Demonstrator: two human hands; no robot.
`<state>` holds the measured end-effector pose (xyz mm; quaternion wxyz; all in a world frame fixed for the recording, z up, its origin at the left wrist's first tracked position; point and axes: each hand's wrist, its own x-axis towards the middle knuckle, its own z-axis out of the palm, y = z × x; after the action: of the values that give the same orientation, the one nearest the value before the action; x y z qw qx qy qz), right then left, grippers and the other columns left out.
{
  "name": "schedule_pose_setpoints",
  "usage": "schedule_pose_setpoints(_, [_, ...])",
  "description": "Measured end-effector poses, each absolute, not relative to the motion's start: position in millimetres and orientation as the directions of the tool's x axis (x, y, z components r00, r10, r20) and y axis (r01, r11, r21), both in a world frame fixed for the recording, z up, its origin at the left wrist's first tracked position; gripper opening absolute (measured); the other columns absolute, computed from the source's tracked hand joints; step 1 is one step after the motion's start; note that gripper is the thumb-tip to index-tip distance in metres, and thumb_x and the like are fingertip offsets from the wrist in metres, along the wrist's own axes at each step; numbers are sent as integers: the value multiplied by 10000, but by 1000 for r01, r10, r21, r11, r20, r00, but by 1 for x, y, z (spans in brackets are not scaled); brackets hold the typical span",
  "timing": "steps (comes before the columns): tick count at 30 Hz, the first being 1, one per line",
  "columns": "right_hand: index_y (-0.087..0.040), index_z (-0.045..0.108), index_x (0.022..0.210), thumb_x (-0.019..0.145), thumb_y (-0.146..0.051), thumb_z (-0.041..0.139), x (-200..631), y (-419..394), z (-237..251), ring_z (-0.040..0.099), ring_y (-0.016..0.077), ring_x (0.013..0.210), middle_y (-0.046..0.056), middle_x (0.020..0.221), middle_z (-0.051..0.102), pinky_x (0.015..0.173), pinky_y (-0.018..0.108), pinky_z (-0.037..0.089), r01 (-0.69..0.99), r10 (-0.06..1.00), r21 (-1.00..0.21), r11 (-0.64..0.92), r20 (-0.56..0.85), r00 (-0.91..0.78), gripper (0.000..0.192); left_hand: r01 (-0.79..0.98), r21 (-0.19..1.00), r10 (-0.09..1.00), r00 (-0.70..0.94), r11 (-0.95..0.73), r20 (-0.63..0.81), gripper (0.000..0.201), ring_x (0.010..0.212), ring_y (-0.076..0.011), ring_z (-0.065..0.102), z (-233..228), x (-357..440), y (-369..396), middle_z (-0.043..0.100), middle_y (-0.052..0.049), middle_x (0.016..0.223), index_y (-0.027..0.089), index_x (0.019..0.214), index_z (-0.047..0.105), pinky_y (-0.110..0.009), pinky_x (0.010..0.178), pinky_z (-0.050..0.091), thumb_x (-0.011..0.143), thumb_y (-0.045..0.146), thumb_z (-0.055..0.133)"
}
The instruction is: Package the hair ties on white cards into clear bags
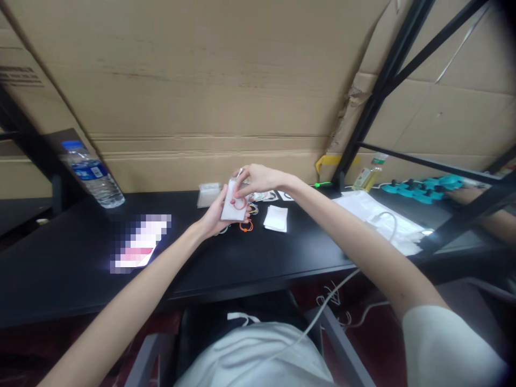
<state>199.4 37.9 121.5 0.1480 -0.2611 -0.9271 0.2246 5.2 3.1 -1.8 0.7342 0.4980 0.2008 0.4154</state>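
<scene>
My left hand (213, 216) is closed around a small white card (230, 210), which it holds tilted up above the black table. A thin red cord loop (242, 207) with a small red bead or knot lies against the card's face. Over the card's upper end, my right hand (257, 178) has its thumb and fingers pinched at the top edge, where something pale or clear sticks up. Below the card, an orange cord loop (246, 227) rests on the table. Just to the right lies a small stack of white cards (276, 219).
Clear packets (209, 194) and more packed loops (266, 196) lie behind my hands. A phone (141, 242) and a water bottle (93, 174) are at the left. White sheets (368, 215), a cable, turquoise items (423, 188) and a metal frame post (373, 97) are at the right.
</scene>
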Motion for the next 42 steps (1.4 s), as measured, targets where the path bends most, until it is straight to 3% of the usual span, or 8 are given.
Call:
schedule_pose_setpoints(4, [-185, 857, 921, 856, -337, 773, 194, 34, 120, 672, 182, 851, 64, 1005, 774, 755, 295, 495, 429, 570, -488, 760, 184, -801, 185, -453, 885, 837, 523, 110, 163, 700, 867, -269, 742, -4, 8, 3, 763, -145, 958, 158, 1218, 706, -430, 800, 627, 1014, 743, 379])
schedule_pose_setpoints(9, [-215, 853, 965, 880, -386, 765, 194, 36, 115, 689, 196, 881, 56, 1012, 786, 807, 307, 529, 410, 575, -547, 730, 166, -801, 210, -484, 871, 852, 488, 81, 191, 662, 846, -270, 750, -4, 9, 3, 766, -125, 1000, 225, 1366, 635, -443, 767, 628, 1012, 734, 400])
schedule_pose_setpoints(14, [-229, 843, 1003, 832, -355, 814, 196, 37, 113, 691, 222, 1023, 58, 1165, 765, 871, 305, 520, 458, 598, -447, 768, 246, -763, 214, -479, 871, 845, 506, 109, 172, 690, 838, -268, 751, -5, 8, 4, 764, -139, 962, 171, 1254, 687, -434, 790, 627, 1000, 750, 411])
schedule_pose_setpoints(17, [-219, 835, 979, 802, -347, 843, 196, 32, 115, 688, 233, 1048, 53, 1142, 769, 912, 313, 502, 511, 634, -402, 760, 282, -720, 218, -483, 867, 854, 496, 120, 159, 677, 835, -270, 758, -6, 7, 6, 771, -141, 980, 171, 1240, 695, -443, 796, 632, 1009, 736, 403])
schedule_pose_setpoints(29, [-187, 857, 913, 881, -438, 761, 197, 26, 125, 693, 198, 872, 80, 1053, 786, 758, 298, 488, 536, 647, -430, 727, 167, -744, 271, -492, 857, 837, 525, 151, 154, 680, 861, -272, 763, -2, 9, 2, 780, -155, 1011, 165, 1305, 679, -431, 812, 631, 1030, 705, 370])
schedule_pose_setpoints(36, [-170, 850, 853, 876, -532, 762, 195, 23, 134, 684, 209, 812, 84, 888, 785, 749, 319, 493, 615, 717, -411, 673, 157, -679, 373, -482, 865, 847, 511, 141, 147, 675, 845, -289, 764, 0, 8, 2, 779, -165, 993, 151, 1287, 680, -450, 805, 630, 1037, 688, 357])
schedule_pose_setpoints(42, [-211, 865, 851, 890, -509, 753, 195, 24, 126, 724, 234, 897, 87, 957, 796, 800, 323, 522, 588, 669, -388, 710, 110, -735, 321, -457, 879, 850, 510, 137, 132, 673, 881, -287, 762, 3, 8, -1, 772, -154, 1076, 175, 1374, 645, -459, 808, 634, 1038, 688, 366])
